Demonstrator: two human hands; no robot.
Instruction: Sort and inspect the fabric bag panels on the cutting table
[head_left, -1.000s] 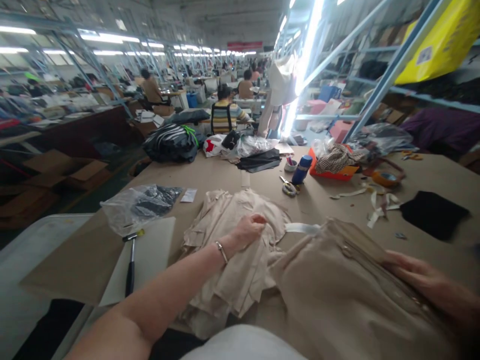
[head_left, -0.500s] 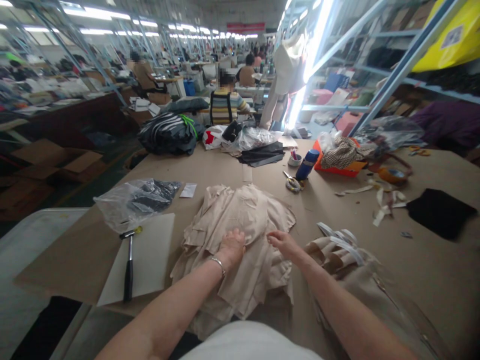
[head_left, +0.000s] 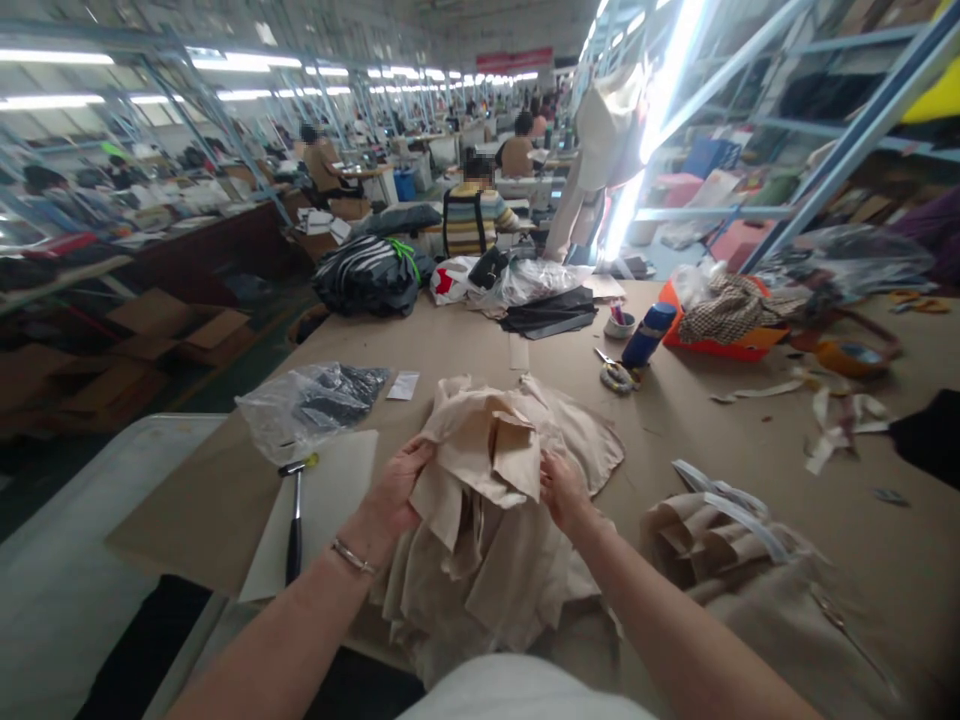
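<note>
Layered beige fabric pieces lie in a loose pile in front of me on the brown-covered table. My left hand is closed on the left edge of a beige fabric piece, which is lifted and folded over the pile. On the other side, my right hand pinches the right edge of this raised fabric, near a folded flap. Some fingertips are hidden behind the cloth. To the right of my right forearm sits a second beige bundle with white strips on top.
A hammer rests on a pale board at left, below a clear plastic bag. Scissors, a blue bottle and an orange box stand beyond the pile. Co-workers sit further back.
Both hands have gone from resting on or hovering over the pile to gripping and raising a fabric piece. My left hand moved left. The view has shifted slightly left.
</note>
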